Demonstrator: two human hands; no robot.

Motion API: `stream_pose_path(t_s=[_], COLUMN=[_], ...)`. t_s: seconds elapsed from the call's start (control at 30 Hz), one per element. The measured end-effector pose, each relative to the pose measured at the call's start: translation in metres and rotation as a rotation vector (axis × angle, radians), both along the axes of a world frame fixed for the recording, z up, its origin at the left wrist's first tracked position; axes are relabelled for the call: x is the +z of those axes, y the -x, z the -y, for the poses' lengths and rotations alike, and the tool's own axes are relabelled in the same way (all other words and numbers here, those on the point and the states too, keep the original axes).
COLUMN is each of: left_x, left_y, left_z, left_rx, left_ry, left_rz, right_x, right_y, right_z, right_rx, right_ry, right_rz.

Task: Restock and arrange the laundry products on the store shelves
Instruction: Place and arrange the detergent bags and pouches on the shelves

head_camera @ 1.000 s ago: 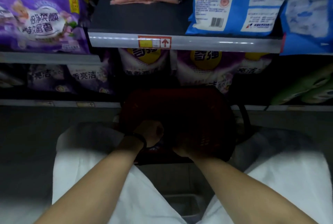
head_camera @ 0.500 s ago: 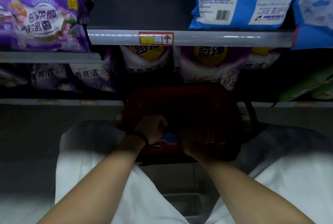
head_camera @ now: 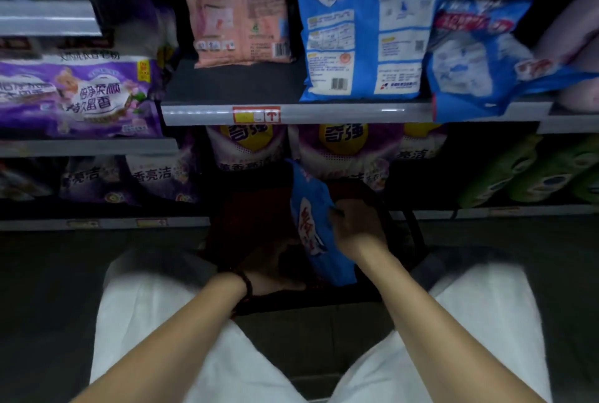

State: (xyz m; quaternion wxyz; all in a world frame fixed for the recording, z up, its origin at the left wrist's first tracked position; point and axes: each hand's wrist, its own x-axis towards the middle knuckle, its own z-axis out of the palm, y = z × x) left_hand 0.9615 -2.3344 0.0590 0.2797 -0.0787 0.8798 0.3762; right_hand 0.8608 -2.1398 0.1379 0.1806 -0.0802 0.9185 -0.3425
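Grips a blue detergent bag [head_camera: 308, 198] along its right edge with the right hand [head_camera: 355, 229], fingers curled round it. Rests the left hand [head_camera: 272, 276] low by the bag's bottom corner, grip lost in shadow. Glossy blue plastic, red lettering on a white patch, upright over the dark red basket [head_camera: 246, 224]. Half a second ago hidden inside the basket; now raised before the purple bags [head_camera: 158, 175].
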Motion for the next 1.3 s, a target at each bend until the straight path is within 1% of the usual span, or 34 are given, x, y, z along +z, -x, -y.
stream_pose_path(t_s=[0.1,0.17,0.23,0.27,0.3,0.37,0.4,0.43,0.47,0.5,0.57,0.63,0.67,0.7,0.77,0.8,0.87,0.9,0.93,0.97,1.03,1.1,1.23,1.3], left_x=[0.012,0.020,0.021,0.019,0.023,0.031,0.033,0.043,0.051,0.062,0.081,0.093,0.097,0.104,0.115,0.121,0.131,0.137,0.142,0.148,0.160,0.171,0.188,0.192], left_y=[-0.009,-0.016,-0.021,-0.023,-0.024,-0.023,-0.017,-0.013,-0.006,-0.002,0.005,0.012,0.017,0.020,0.028,0.033,0.048,0.055,0.064,0.071,0.088,0.108,0.156,0.178], left_z=[-0.038,-0.065,-0.086,-0.095,-0.101,-0.109,-0.113,-0.115,-0.116,-0.116,-0.115,-0.114,-0.115,-0.118,-0.123,-0.126,-0.130,-0.132,-0.135,-0.138,-0.143,-0.148,-0.155,-0.163], left_rx=[0.049,0.067,0.130,0.203,0.285,0.513,0.623,0.711,0.769,0.807,0.770,0.746,0.725,0.698,0.629,0.611,0.614,0.625,0.644,0.662,0.692,0.698,0.689,0.677], left_ry=[-0.115,-0.135,-0.113,-0.110,-0.160,-0.331,-0.351,-0.296,-0.305,-0.360,-0.400,-0.448,-0.479,-0.489,-0.501,-0.527,-0.603,-0.639,-0.681,-0.707,-0.757,-0.767,-0.742,-0.754], left_rz=[-0.017,-0.026,-0.091,-0.151,-0.224,-0.401,-0.480,-0.568,-0.613,-0.592,-0.615,-0.602,-0.600,-0.601,-0.607,-0.608,-0.597,-0.586,-0.582,-0.594,-0.637,-0.639,-0.556,-0.557], right_x=[0.032,0.050,0.064,0.070,0.076,0.089,0.096,0.103,0.107,0.114,0.133,0.150,0.156,0.158,0.156,0.153,0.143,0.136,0.128,0.123,0.113,0.112,0.118,0.121], right_y=[-0.002,-0.008,-0.010,-0.010,-0.009,-0.006,-0.005,-0.004,-0.002,-0.002,0.000,0.000,0.000,0.002,0.004,0.004,0.002,0.002,0.004,0.006,0.014,0.020,0.040,0.055], right_z=[-0.011,-0.015,-0.019,-0.020,-0.022,-0.024,-0.026,-0.027,-0.030,-0.033,-0.042,-0.053,-0.061,-0.071,-0.096,-0.109,-0.133,-0.143,-0.154,-0.164,-0.182,-0.194,-0.207,-0.210], right_rx=[-0.044,-0.092,-0.207,-0.261,-0.289,-0.319,-0.328,-0.326,-0.308,-0.302,-0.285,-0.276,-0.286,-0.304,-0.376,-0.429,-0.531,-0.584,-0.615,-0.614,-0.563,-0.498,-0.484,-0.498], right_ry=[0.126,0.218,0.378,0.434,0.476,0.552,0.574,0.591,0.601,0.603,0.643,0.756,0.794,0.783,0.621,0.522,0.334,0.254,0.204,0.169,0.201,0.264,0.300,0.282], right_rz=[-0.041,-0.046,-0.016,-0.013,-0.027,-0.039,-0.051,-0.063,-0.074,-0.101,-0.095,0.001,0.015,-0.054,-0.288,-0.365,-0.480,-0.504,-0.502,-0.460,-0.322,-0.260,-0.341,-0.382])
